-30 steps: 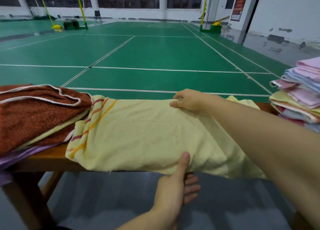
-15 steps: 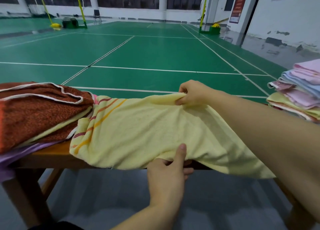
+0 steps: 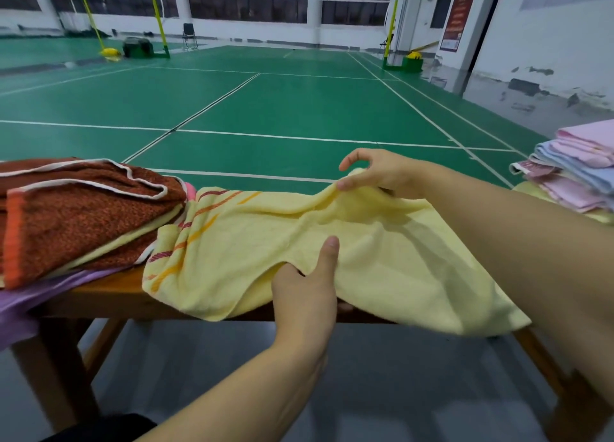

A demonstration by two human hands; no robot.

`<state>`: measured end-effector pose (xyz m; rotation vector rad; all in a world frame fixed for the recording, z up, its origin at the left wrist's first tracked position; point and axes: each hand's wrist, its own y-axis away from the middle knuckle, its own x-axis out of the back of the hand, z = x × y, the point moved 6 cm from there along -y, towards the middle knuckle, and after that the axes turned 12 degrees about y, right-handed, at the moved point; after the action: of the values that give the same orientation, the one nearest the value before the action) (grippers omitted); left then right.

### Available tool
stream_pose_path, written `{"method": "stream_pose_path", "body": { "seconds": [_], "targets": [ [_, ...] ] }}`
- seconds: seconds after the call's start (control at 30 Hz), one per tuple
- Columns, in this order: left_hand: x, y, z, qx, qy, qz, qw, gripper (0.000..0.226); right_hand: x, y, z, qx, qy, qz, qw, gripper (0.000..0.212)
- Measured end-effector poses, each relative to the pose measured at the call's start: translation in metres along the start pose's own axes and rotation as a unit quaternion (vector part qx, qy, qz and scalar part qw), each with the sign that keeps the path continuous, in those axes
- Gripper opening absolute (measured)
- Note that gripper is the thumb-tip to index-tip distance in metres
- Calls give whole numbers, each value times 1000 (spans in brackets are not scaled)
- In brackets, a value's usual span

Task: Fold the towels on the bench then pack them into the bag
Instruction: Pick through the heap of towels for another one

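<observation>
A yellow towel (image 3: 382, 252) lies across the middle of the wooden bench (image 3: 99, 300), bunched into soft ridges, with its near edge drooping over the bench's front edge and its right corner hanging lowest. Orange and red stripes cross its left end. The left hand (image 3: 307, 287) pinches the towel at the front edge, thumb on top pointing away and fingers tucked under the cloth. The right hand (image 3: 382, 175) holds the towel's far edge, raised a little off the bench, thumb and lower fingers nipping a fold while the forefinger curls loose above it.

At the bench's left end sits a heap of towels (image 3: 83, 215): a rust-brown one with white trim on top, a pale yellow layer showing within it, and purple cloth (image 3: 40, 300) beneath that spills over the front edge. The yellow towel's striped end touches this heap. At the right end stands a stack of folded towels (image 3: 574, 172) in pink, blue and yellow. Beyond the bench stretches a green court floor (image 3: 282, 109) with white lines.
</observation>
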<state>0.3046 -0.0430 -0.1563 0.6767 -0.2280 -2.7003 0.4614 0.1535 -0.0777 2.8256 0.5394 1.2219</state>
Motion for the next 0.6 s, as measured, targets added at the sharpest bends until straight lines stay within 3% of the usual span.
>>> {"method": "stream_pose_path", "body": {
  "seconds": [0.13,0.3,0.43,0.6],
  "targets": [
    [-3,3,0,9,0,6,1000,41,2,5,-3,2,-19,0,1000,18],
    [-8,-2,11,22,49,-13,998,30,24,12,-2,0,-60,56,997,17],
    [-12,-30,55,-24,71,-23,997,22,54,19,7,-8,-164,185,969,16],
    [-11,-74,113,-54,20,-26,998,23,90,33,36,-51,-284,343,894,18]
  ]
}}
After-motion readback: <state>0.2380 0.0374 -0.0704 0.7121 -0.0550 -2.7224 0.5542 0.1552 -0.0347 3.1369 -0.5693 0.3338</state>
